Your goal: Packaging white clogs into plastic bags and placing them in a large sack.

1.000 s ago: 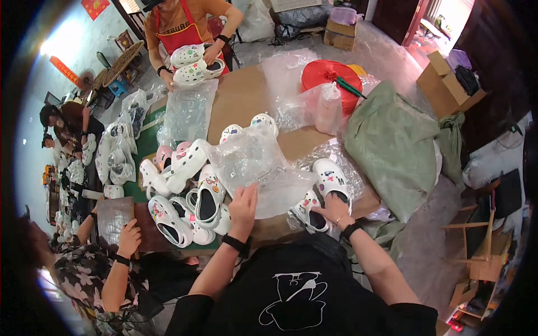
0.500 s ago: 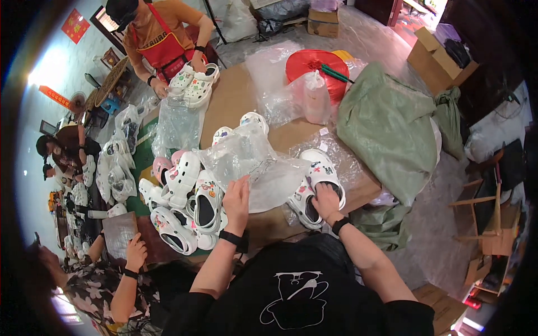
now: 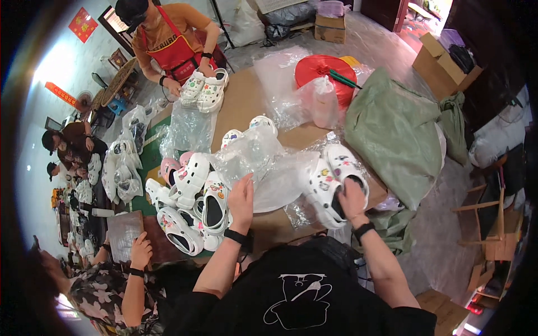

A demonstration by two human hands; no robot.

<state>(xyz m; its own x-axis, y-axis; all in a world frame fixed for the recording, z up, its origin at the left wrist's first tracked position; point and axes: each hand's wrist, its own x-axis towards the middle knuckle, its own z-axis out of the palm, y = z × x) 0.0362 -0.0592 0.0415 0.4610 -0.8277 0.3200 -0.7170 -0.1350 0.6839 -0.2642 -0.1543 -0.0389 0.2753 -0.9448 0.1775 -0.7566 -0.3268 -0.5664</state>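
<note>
My right hand (image 3: 352,201) grips a pair of white clogs (image 3: 323,186) with colourful charms, its fingers inside the shoe openings. Their toes point away from me, next to the mouth of a clear plastic bag (image 3: 280,180). At that bag's near left edge, my left hand (image 3: 241,205) pinches the film. Just left of it lies a pile of white clogs (image 3: 193,178) with charms, a pink pair (image 3: 168,168) among them. Beyond the bag, another white pair (image 3: 262,123) is partly covered by the film.
Across the cardboard-topped table (image 3: 238,98), a person in a red apron (image 3: 178,53) holds white clogs over a bag. A green sack (image 3: 392,131) and a red roll of twine (image 3: 314,66) lie at the right. At lower left, a co-worker's hand (image 3: 141,251) holds a flat board (image 3: 124,235).
My right hand has lifted the pair of clogs and shifted it a little to the right, tilting it. My left hand stays at the plastic bag.
</note>
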